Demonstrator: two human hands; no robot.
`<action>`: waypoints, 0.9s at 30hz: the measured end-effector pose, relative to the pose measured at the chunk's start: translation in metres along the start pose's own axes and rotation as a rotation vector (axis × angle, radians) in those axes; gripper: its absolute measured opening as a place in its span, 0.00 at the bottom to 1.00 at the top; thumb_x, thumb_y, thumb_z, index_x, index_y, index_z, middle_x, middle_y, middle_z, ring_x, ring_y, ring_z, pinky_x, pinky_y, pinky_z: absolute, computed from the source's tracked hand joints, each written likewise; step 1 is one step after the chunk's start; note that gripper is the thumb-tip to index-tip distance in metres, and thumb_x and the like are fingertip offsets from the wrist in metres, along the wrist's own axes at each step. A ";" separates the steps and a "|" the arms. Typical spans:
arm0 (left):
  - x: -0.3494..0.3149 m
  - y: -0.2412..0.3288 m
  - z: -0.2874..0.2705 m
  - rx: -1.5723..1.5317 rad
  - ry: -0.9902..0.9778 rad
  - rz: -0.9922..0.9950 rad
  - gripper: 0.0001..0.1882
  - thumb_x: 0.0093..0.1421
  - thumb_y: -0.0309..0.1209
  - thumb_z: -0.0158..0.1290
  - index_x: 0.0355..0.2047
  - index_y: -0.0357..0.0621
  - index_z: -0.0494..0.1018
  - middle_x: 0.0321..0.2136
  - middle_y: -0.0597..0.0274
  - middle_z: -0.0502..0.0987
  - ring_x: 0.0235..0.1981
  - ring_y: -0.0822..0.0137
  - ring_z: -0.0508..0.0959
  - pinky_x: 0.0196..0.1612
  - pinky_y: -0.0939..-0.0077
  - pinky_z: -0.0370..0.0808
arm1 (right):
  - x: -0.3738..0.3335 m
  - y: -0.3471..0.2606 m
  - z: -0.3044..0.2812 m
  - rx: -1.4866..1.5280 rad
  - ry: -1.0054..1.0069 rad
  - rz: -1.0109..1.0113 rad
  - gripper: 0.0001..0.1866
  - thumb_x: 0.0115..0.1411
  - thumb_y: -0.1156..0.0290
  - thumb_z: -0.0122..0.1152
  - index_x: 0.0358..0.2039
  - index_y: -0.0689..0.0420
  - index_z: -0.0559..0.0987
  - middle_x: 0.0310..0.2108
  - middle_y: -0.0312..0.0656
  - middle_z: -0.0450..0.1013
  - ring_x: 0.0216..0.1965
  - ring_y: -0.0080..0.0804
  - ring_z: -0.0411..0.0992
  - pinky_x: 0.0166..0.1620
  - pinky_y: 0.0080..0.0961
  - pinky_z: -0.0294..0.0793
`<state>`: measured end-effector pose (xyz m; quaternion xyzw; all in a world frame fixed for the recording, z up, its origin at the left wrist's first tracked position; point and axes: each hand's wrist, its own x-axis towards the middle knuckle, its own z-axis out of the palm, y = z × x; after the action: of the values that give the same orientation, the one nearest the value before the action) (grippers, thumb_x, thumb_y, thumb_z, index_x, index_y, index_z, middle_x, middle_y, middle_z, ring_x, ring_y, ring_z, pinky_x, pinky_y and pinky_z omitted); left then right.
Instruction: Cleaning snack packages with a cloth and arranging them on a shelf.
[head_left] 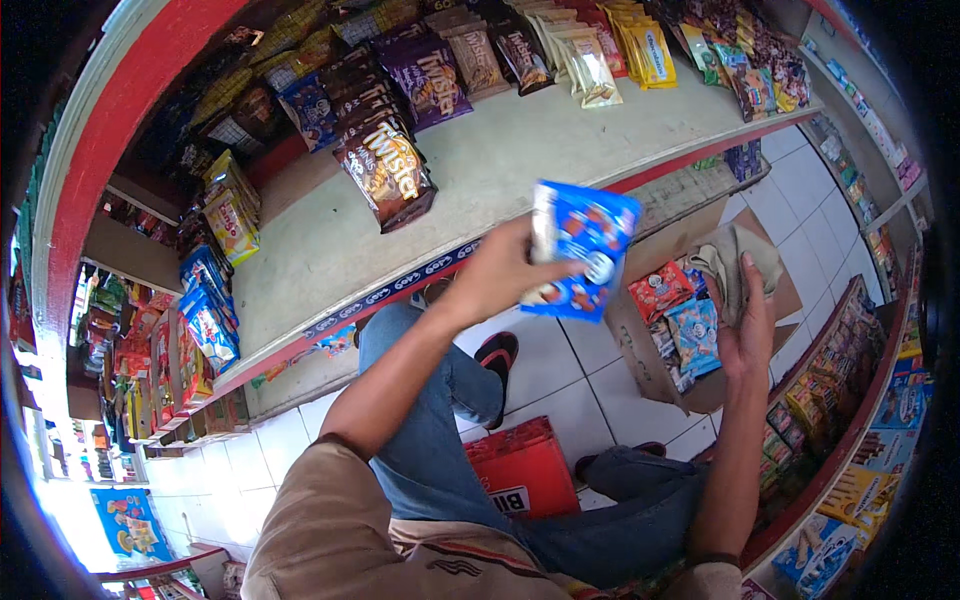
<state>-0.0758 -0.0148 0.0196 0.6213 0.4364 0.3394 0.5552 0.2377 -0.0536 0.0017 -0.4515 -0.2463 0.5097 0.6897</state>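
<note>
My left hand [505,268] grips a blue snack packet [580,245], holding it up in front of the pale shelf board [470,180]. My right hand [748,320] holds a crumpled beige cloth [735,262] just above an open cardboard box [650,365]. Inside the box lie red and light blue snack packets [680,310]. I am seated low, with my legs in blue jeans [440,440] over the white tiled floor.
Brown, purple and yellow snack bags [390,170] stand along the back of the shelf. Yellow and blue packets [215,260] fill its left end. A red crate [520,470] sits under me. Another stocked shelf [850,400] runs along the right.
</note>
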 end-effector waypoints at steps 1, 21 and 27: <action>-0.003 0.004 -0.012 0.032 0.087 -0.075 0.20 0.59 0.31 0.66 0.46 0.32 0.75 0.37 0.58 0.83 0.31 0.74 0.83 0.32 0.77 0.81 | 0.007 0.007 -0.003 -0.019 0.018 0.021 0.20 0.67 0.66 0.63 0.55 0.60 0.72 0.50 0.44 0.76 0.50 0.36 0.78 0.52 0.35 0.83; -0.046 -0.047 -0.356 0.325 0.835 0.184 0.22 0.64 0.33 0.60 0.56 0.39 0.73 0.50 0.58 0.79 0.42 0.69 0.80 0.47 0.76 0.77 | -0.013 0.061 0.011 -0.293 -0.081 0.171 0.19 0.66 0.67 0.63 0.54 0.62 0.73 0.49 0.44 0.77 0.46 0.32 0.79 0.44 0.29 0.85; 0.019 -0.085 -0.421 0.620 0.946 0.200 0.36 0.56 0.50 0.64 0.62 0.52 0.71 0.55 0.50 0.75 0.53 0.53 0.78 0.55 0.63 0.76 | -0.010 0.077 -0.001 -0.361 -0.060 0.201 0.20 0.66 0.67 0.63 0.55 0.61 0.73 0.48 0.44 0.77 0.45 0.33 0.80 0.43 0.29 0.86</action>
<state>-0.4644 0.1682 -0.0013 0.5739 0.6557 0.4873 0.0568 0.1978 -0.0571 -0.0646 -0.5747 -0.3080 0.5366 0.5356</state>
